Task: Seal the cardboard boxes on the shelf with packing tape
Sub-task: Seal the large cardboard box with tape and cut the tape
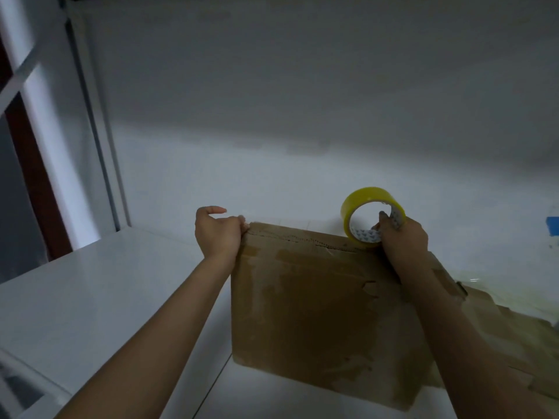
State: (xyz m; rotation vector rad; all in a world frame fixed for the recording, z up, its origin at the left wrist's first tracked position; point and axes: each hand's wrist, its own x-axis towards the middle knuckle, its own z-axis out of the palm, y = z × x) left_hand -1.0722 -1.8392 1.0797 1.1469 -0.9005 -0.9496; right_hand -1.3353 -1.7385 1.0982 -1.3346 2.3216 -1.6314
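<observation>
The cardboard box (317, 313) sits toward the right of the white shelf (106, 297), with its far edge close to the back wall. A second, rougher piece of cardboard (514, 343) lies just beside it, nearer the shelf's right end. The left hand (216, 234) curls its fingers over the box's far left corner with the thumb raised; whether it also pins a tape end there is too blurred to tell. The right hand (403, 237) grips the yellow tape roll (360, 198), fingers hooked through the core, and holds it upright against the box's far right edge. The box looks light but worn, its skin torn and patched with old tape, so it probably flexes and slides easily on the smooth shelf. Holding it at the stiffer corner seems sound. The roll is rigid, and its core gives the best grip. A blue scrap (553, 226) shows at the far right.
</observation>
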